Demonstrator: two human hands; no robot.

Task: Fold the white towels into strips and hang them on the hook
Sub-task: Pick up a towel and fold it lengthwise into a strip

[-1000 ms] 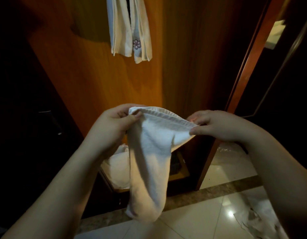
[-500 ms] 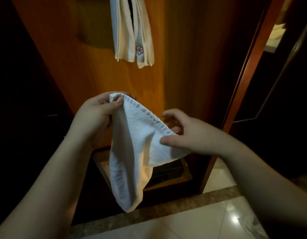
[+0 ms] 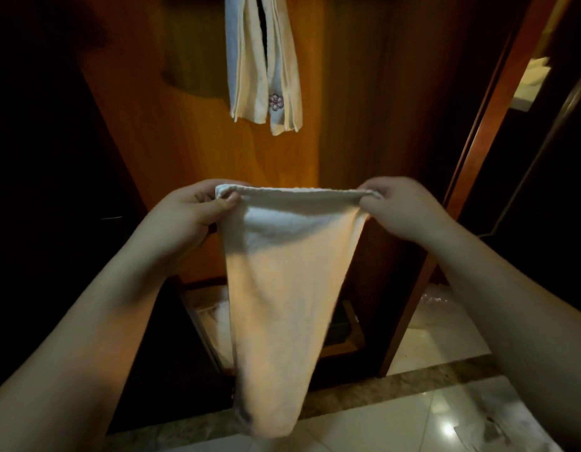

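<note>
Dim orange light falls on a wooden panel [image 3: 191, 164], with pale floor tiles [image 3: 445, 337] at the lower right. High on the panel, folded towels [image 3: 263, 60] hang in narrow strips, one with a small flower mark; the hook itself is out of view above them.

In front of the panel, a white towel [image 3: 282, 288] is stretched between both hands. The left hand [image 3: 184, 223] pinches the upper left corner between thumb and fingers, and the right hand [image 3: 400, 210] pinches the upper right corner the same way. The top edge runs taut and level between them, and the cloth hangs down, narrowing to a rounded bottom near the floor. More white cloth [image 3: 217, 321] lies in a low wooden tray [image 3: 351, 321] behind it.

Judging by this, the folding step is in hand: the towel seems doubled once but is too wide for a strip. The next move probably calls for bringing the two corners together, keeping the edges aligned so the layers do not slip, then lifting it toward the hanging ones.
</note>
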